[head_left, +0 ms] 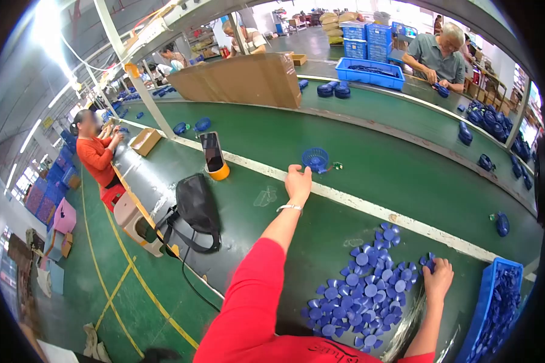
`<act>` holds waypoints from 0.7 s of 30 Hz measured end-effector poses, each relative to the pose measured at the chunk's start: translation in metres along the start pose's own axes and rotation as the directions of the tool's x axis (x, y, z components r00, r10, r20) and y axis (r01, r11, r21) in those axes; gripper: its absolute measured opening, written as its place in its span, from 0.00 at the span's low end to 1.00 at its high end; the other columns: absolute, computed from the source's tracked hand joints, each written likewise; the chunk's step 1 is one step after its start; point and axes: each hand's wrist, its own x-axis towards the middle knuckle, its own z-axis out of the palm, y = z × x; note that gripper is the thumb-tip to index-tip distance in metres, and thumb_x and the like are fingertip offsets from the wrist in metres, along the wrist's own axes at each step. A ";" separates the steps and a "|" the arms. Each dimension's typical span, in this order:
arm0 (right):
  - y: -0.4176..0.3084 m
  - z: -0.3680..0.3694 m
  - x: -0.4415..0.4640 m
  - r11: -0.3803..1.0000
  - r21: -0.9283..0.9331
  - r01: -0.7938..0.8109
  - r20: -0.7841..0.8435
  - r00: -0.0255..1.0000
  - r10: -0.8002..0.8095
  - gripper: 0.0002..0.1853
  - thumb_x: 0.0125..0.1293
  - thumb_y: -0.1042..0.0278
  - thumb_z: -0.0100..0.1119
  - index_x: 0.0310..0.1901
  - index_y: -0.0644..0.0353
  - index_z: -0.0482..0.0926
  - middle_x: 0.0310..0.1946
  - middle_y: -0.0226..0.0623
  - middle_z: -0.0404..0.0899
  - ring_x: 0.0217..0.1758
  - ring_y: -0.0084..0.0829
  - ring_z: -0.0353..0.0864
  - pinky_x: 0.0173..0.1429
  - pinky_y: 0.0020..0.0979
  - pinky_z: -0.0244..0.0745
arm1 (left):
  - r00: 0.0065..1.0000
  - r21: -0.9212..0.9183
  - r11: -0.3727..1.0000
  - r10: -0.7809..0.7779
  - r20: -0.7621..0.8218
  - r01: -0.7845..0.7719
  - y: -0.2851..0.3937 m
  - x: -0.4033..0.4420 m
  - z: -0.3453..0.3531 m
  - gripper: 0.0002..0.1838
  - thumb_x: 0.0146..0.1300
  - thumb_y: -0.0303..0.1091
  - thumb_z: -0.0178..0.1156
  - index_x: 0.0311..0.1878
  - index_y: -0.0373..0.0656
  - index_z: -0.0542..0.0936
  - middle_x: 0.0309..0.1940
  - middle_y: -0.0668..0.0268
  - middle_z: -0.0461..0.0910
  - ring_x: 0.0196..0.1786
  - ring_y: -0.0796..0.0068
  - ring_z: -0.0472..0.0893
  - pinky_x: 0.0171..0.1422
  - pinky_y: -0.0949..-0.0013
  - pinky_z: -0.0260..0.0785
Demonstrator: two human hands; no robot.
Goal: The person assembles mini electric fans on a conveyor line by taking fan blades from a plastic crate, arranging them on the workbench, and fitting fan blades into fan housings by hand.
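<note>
Left hand (298, 184): blue basket (315, 159) just beyond.

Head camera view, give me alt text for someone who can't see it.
A person's left hand is at a round blue slotted part on a green belt. The right hand is beside a pile of blue finned pieces on the worktable.

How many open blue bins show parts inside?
2. The near bin is at the lower right, beside the right hand; the far bin sits across the belt. Others may be hidden behind the stacked crates.
</note>
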 end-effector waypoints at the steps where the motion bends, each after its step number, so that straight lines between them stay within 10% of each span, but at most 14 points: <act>1: 0.000 -0.002 -0.001 1.000 0.010 -0.006 0.016 1.000 0.006 0.17 0.43 0.72 0.71 0.38 0.61 0.79 0.38 0.41 0.76 0.46 0.46 0.74 0.52 0.44 0.67 | 1.000 0.076 0.997 0.003 -0.029 -0.001 -0.003 0.012 0.010 0.23 0.57 0.47 0.64 0.46 0.36 0.77 0.36 0.49 0.83 0.43 0.51 0.83 0.50 0.57 0.74; 9: 0.002 0.003 -0.003 0.999 0.018 0.027 -0.038 0.999 -0.026 0.18 0.41 0.75 0.72 0.36 0.62 0.77 0.36 0.41 0.74 0.43 0.46 0.73 0.47 0.42 0.67 | 0.952 0.268 0.954 -0.198 0.234 0.132 0.020 0.036 0.060 0.18 0.56 0.33 0.55 0.47 0.32 0.75 0.43 0.42 0.81 0.48 0.46 0.82 0.53 0.55 0.75; 18: -0.075 -0.045 0.002 0.911 0.239 0.335 -0.301 0.918 -0.259 0.21 0.47 0.75 0.68 0.46 0.64 0.76 0.37 0.42 0.73 0.43 0.44 0.72 0.51 0.42 0.66 | 0.867 -0.363 0.924 0.275 0.415 -0.120 0.108 -0.112 0.001 0.21 0.70 0.46 0.47 0.48 0.34 0.73 0.42 0.47 0.78 0.47 0.49 0.78 0.52 0.56 0.68; 21: -0.110 -0.068 -0.009 0.834 0.188 0.518 -0.419 0.810 -0.409 0.23 0.50 0.74 0.66 0.50 0.66 0.75 0.43 0.46 0.72 0.48 0.49 0.71 0.58 0.47 0.64 | 0.757 -0.569 0.818 0.318 0.571 0.086 0.128 -0.176 -0.024 0.23 0.72 0.49 0.46 0.54 0.36 0.68 0.45 0.46 0.78 0.50 0.52 0.78 0.55 0.58 0.68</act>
